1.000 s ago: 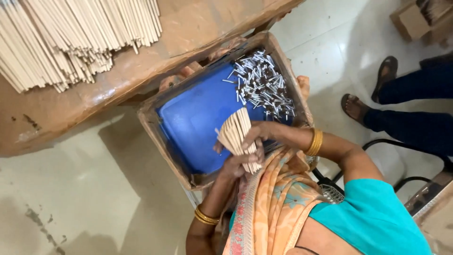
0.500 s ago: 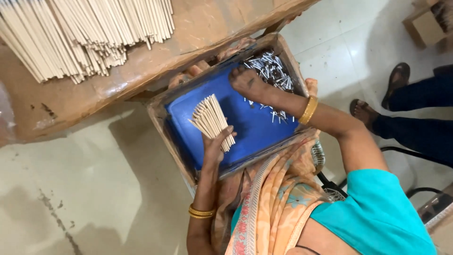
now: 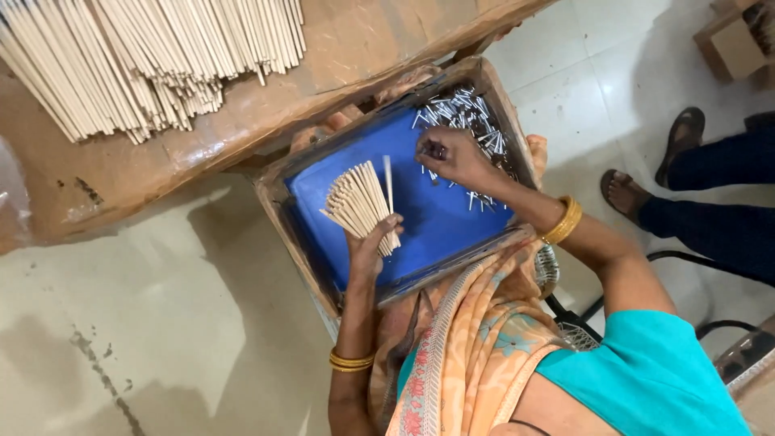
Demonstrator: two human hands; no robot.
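A cardboard tray lined with a blue sheet rests on my lap. My left hand grips the base of a fanned bundle of thin pale wooden sticks over the blue sheet; one stick stands a little apart on the right. My right hand reaches into a heap of small silvery metal pieces in the tray's far right corner, its fingers pinched on one small piece. Gold bangles sit on both wrists.
A brown cardboard-covered table lies just beyond the tray and carries a big pile of long pale sticks. Another person's sandalled feet stand on the tiled floor at the right. A cardboard box sits top right.
My right hand left the stick bundle and reached out to the heap of metal pieces. My left hand kept the fanned sticks and stayed over the blue sheet.
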